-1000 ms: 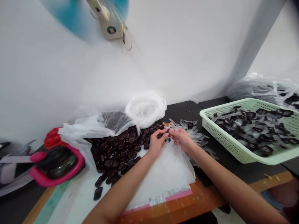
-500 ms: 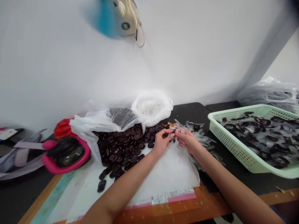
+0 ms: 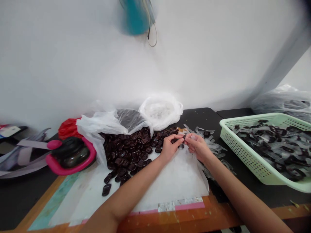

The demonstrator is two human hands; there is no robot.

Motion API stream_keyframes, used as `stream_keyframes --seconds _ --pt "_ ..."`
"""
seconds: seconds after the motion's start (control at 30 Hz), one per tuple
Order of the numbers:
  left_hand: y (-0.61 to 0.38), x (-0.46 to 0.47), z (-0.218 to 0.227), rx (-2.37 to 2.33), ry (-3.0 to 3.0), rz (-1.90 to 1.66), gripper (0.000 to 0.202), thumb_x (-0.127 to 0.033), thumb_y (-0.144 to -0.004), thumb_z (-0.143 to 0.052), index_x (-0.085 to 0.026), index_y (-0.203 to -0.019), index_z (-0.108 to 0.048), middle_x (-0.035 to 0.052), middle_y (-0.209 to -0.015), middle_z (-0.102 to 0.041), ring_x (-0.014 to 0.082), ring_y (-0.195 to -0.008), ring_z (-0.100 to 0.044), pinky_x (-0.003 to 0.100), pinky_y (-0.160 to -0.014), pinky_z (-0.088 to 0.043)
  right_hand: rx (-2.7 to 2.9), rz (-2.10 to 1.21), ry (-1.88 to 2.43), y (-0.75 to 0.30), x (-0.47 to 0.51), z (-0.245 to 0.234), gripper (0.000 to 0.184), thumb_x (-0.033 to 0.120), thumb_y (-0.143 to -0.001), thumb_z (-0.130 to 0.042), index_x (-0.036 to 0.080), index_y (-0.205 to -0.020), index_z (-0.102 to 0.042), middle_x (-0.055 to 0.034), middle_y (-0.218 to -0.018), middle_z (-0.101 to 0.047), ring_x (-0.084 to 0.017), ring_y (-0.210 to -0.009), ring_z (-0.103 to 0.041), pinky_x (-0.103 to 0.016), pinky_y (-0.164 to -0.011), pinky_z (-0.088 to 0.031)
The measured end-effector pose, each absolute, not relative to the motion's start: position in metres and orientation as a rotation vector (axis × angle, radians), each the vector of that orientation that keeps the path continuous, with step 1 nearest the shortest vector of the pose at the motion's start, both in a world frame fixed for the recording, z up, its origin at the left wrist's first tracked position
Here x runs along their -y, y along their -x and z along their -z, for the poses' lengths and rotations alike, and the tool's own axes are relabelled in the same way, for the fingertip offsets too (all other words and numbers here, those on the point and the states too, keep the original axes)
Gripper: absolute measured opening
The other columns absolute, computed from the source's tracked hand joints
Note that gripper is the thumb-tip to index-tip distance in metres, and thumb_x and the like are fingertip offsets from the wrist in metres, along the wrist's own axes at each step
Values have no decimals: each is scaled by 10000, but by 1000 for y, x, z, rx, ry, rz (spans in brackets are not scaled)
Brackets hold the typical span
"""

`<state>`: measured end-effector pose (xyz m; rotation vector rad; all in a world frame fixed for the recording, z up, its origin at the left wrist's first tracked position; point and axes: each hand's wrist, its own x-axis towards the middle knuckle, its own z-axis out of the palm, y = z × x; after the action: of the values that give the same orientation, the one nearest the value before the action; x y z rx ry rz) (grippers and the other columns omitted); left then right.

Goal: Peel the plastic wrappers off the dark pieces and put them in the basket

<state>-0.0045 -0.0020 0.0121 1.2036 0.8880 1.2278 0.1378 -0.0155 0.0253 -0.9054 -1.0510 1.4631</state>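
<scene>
Two hands meet over the far edge of the white sheet [image 3: 175, 181]. My left hand [image 3: 170, 147] pinches a small dark piece [image 3: 184, 137] between thumb and forefinger, and my right hand [image 3: 198, 147] closes on the same piece from the other side, fingertips almost touching the left ones. The piece sits in the air just above the sheet, between the two hands. Something clear may be caught in the right pinch too, but it is too small and blurred for me to be sure.

Just left of my left hand lies the pile [image 3: 131, 152] of dark glossy pieces like this one, spilling from a clear bag [image 3: 109, 124] onto the sheet. A few have slid loose toward me, and the nearest stray [image 3: 106, 190] lies apart on the sheet. Behind the pile, against the wall, stands a rolled-down white bag [image 3: 161, 111].

Beside my right hand, on the black table [image 3: 201, 115], is a heap of clear strips [image 3: 213, 147], touching the sheet's right edge. Well to the right stands a green basket [image 3: 243, 152], filled with dark pieces mixed with clear plastic. Behind it is another clear bag [image 3: 284, 100].

At far left a pink-rimmed dish [image 3: 70, 157] holds something dark, with a red bag [image 3: 68, 127] just behind it. A blurred blue shape [image 3: 137, 14] hangs on the wall above.
</scene>
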Motion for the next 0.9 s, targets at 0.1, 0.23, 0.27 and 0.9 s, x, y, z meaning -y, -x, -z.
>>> stream_keyframes --seconds 0.1,0.23,0.27,0.9 --pt "6 -2 -11 -899 -1197 -1201 411 -449 -725 -662 -107 -949 -700 -38 -443 -483 34 -357 -268 206 -387 -174 1130 -1333 983 -136 15 -23 294 418 -713 -685 186 -733 -505 35 -577 -525 -38 -359 -262 -190 -340 -202" --pt "8 -8 -8 -929 -1161 -1185 426 -438 -681 -703 -96 -935 -701 -35 -459 -494 22 -345 -235 216 -382 -147 1324 -1067 1101 -136 13 -20 301 444 -735 -659 187 -770 -505 37 -585 -507 -57 -397 -333 -193 -363 -263" --pt "8 -9 -8 -930 -1160 -1187 411 -429 -667 -715 -101 -914 -703 -20 -499 -534 19 -348 -244 218 -384 -156 1367 -1010 1108 -137 13 -20 293 437 -741 -655 189 -791 -507 42 -585 -496 -61 -407 -346 -196 -376 -283" --pt "11 -19 -10 -898 -997 -1285 170 -275 -696 -646 -123 -680 -570 -95 -408 -306 25 -335 -222 184 -346 -151 1826 -193 1251 -141 14 -20 231 347 -733 -660 186 -891 -711 -73 -790 -681 -211 -673 -622 -310 -633 -486"
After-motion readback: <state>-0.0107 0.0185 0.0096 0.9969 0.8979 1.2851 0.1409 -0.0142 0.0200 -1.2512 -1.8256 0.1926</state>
